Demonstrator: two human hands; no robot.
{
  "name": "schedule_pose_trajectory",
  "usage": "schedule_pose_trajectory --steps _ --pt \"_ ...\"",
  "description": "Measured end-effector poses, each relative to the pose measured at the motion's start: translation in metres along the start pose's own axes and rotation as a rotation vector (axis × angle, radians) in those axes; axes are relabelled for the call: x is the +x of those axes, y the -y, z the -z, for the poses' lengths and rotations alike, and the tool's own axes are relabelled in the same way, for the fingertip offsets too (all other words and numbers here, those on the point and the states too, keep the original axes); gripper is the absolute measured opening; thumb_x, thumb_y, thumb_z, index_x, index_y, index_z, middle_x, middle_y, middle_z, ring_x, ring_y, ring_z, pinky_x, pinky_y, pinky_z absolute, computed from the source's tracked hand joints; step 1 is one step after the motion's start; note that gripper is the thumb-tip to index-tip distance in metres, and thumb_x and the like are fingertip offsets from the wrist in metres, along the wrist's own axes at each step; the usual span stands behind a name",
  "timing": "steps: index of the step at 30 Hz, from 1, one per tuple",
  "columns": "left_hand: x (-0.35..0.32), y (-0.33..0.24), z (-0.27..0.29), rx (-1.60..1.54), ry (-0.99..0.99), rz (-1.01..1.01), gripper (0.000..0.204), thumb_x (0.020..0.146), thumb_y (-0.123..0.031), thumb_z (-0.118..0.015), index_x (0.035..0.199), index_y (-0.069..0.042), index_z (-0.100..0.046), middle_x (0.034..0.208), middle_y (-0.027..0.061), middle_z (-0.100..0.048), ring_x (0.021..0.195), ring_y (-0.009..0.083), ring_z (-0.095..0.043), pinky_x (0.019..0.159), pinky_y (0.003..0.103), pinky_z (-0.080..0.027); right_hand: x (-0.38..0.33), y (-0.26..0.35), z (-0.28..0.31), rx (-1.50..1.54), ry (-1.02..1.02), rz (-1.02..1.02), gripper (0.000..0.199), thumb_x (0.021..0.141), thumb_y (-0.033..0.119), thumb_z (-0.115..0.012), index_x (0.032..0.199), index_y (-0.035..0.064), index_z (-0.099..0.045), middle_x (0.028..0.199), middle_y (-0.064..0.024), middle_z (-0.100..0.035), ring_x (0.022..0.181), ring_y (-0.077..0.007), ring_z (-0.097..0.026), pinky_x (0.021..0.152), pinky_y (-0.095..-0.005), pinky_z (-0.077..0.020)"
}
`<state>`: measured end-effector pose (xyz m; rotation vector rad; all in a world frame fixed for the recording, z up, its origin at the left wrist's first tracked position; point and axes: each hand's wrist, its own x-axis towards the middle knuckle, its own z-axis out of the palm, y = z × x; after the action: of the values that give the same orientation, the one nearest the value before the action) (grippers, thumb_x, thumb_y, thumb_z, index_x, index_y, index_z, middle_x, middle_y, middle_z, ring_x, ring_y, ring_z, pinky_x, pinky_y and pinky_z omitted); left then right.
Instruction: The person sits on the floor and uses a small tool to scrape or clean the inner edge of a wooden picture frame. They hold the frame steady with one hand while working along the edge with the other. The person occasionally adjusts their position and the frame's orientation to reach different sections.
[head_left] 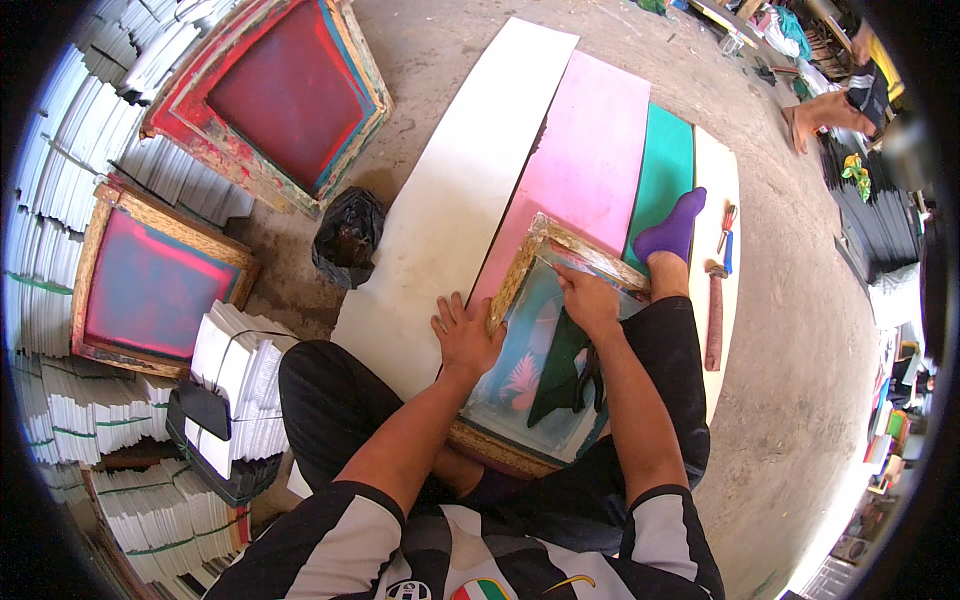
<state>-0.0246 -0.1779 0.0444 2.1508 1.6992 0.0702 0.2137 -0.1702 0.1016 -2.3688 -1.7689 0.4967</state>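
the wooden screen frame (545, 345) is pinned to the pink sheet (590, 150) by the flat, open left hand (463, 335), so it stays put while the right hand (588, 297) is closed on something unclear at its far edge.

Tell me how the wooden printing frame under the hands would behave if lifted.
The wooden frame likely lifts stiffly, since its rails look solid. Its thin mesh with dark ink probably dents easily and smears. The left hand pressing its edge suggests it slides.
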Motion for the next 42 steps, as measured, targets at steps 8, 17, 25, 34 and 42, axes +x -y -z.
schedule_pose_trajectory --steps 8,17,25,34,42 --pt "0.001 0.003 -0.005 -0.023 -0.005 -0.003 0.065 0.095 -0.054 -0.06 0.151 -0.023 -0.05 0.161 0.0312 -0.027 0.152 0.0558 -0.015 0.118 0.071 -0.016 0.0 0.012 0.012 -0.106 0.098 -0.004 0.043 0.098 0.026 -0.055 0.14 0.032 -0.063 0.104 -0.0187 -0.076 0.094 -0.0373 -0.074 0.08 -0.0544 -0.0583" --pt "0.0 0.001 -0.004 -0.034 -0.034 -0.026 0.065 0.094 -0.053 -0.062 0.149 -0.021 -0.053 0.159 0.0324 -0.03 0.15 0.0576 -0.018 0.116 0.073 -0.019 0.006 -0.003 -0.018 0.063 0.003 0.03 0.043 0.1 0.028 -0.055 0.142 0.0336 -0.061 0.091 -0.0167 -0.074 0.085 -0.0373 -0.074 0.072 -0.0524 -0.0579" --pt "0.001 -0.002 -0.003 -0.051 -0.017 -0.019 0.065 0.095 -0.052 -0.06 0.15 -0.02 -0.052 0.159 0.0327 -0.029 0.151 0.0573 -0.016 0.117 0.072 -0.017 0.006 -0.012 -0.014 0.084 0.133 -0.081 0.046 0.098 0.028 -0.054 0.143 0.038 -0.061 0.108 -0.0173 -0.075 0.098 -0.0377 -0.073 0.087 -0.0528 -0.0572" --pt "0.0 0.001 0.0 -0.033 0.011 -0.005 0.065 0.096 -0.052 -0.059 0.152 -0.021 -0.05 0.16 0.0323 -0.027 0.151 0.0569 -0.015 0.117 0.072 -0.016 0.009 -0.011 -0.017 0.166 0.123 -0.06 0.037 0.102 0.035 -0.056 0.137 0.0356 -0.066 0.113 -0.0221 -0.073 0.102 -0.0419 -0.071 0.092 -0.0542 -0.054" --pt "0.001 0.004 -0.002 -0.019 -0.014 -0.01 0.067 0.094 -0.054 -0.061 0.151 -0.02 -0.05 0.158 0.0313 -0.03 0.15 0.0571 -0.018 0.117 0.073 -0.019 0.017 -0.04 -0.047 0.336 0.051 0.101 0.036 0.103 0.034 -0.056 0.137 0.0292 -0.068 0.11 -0.0239 -0.073 0.101 -0.0395 -0.072 0.09 -0.0501 -0.0544"
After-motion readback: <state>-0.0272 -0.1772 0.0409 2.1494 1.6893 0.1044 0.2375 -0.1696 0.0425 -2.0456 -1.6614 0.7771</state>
